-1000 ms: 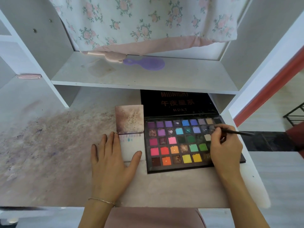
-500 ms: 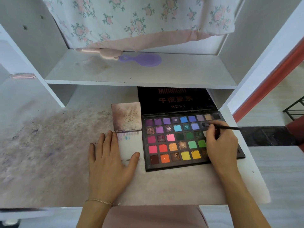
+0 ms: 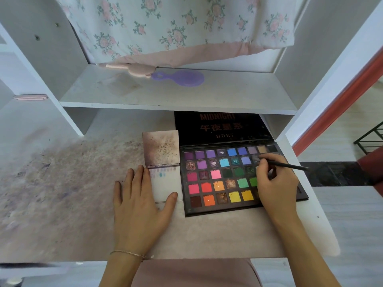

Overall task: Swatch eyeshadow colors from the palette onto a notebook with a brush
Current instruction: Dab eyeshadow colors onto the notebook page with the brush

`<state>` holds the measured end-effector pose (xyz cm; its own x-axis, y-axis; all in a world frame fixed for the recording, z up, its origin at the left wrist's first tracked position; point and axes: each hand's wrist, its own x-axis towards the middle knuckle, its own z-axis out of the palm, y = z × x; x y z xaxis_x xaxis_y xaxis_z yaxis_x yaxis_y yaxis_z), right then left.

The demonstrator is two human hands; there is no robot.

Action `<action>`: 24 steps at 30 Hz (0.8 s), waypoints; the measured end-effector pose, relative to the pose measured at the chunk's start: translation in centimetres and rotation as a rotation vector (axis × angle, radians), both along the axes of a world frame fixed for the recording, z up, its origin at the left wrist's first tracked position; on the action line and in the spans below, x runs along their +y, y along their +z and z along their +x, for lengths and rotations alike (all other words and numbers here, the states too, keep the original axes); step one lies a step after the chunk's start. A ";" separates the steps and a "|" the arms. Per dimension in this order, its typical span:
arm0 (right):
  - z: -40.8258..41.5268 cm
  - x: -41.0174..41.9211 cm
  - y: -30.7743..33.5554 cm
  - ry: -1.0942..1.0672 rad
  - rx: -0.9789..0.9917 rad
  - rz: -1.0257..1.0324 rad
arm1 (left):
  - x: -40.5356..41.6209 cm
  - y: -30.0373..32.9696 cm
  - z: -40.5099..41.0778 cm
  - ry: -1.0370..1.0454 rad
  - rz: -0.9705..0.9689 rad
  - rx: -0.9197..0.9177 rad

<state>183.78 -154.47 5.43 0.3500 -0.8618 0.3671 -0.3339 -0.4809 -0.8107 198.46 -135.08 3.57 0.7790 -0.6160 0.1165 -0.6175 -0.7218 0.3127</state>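
Right hand point(image 3: 275, 187) pinches brush point(image 3: 286, 165), blurred tip apparently on a palette point(image 3: 207, 211) pan; left hand point(image 3: 141, 204) flat, steadying notebook point(image 3: 167, 183)

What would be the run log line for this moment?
stage: loading color | right hand: holds brush, tip on eyeshadow palette | left hand: flat on notebook
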 end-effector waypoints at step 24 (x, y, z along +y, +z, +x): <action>8.8 8.1 0.6 0.473 0.022 0.205 | 0.0 0.1 0.0 -0.001 -0.007 -0.034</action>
<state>192.54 -146.40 6.07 0.7243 -0.6611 0.1959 -0.1361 -0.4157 -0.8993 198.45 -135.07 3.69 0.7739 -0.6160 0.1469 -0.6286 -0.7191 0.2963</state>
